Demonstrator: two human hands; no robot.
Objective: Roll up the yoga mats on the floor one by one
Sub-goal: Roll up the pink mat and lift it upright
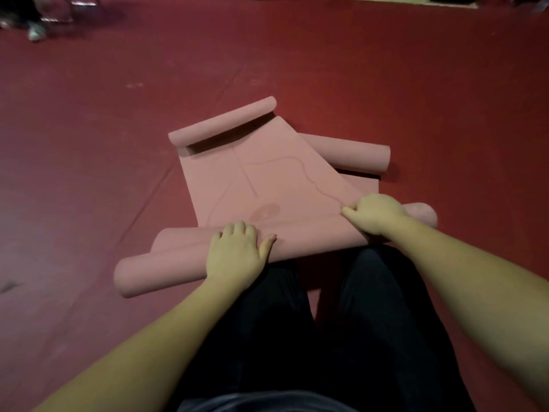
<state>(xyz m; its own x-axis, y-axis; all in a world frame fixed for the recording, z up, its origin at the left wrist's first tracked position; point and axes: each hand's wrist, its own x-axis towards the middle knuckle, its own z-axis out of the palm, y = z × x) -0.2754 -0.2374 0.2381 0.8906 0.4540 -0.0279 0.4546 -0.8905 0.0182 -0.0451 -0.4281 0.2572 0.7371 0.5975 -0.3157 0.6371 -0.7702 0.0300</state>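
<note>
Dark trousers (341, 322) nearest, knees just behind the near roll (178, 257) of a pink yoga mat (261, 179) on the red floor (89, 144). Left hand (237, 254) flat on that roll, fingers straight, pressing — likely to keep the turns tight and stop them springing back. Right hand (374, 215) curled, pinching the mat's right side near the roll, probably squaring the skewed sheet. Far end curled (222, 123) too, so partly rolled at best. Second pink roll (350, 157) partly beneath the sheet, at right. Faint round emblem (265, 212) and line markings — no legible writing.
</note>
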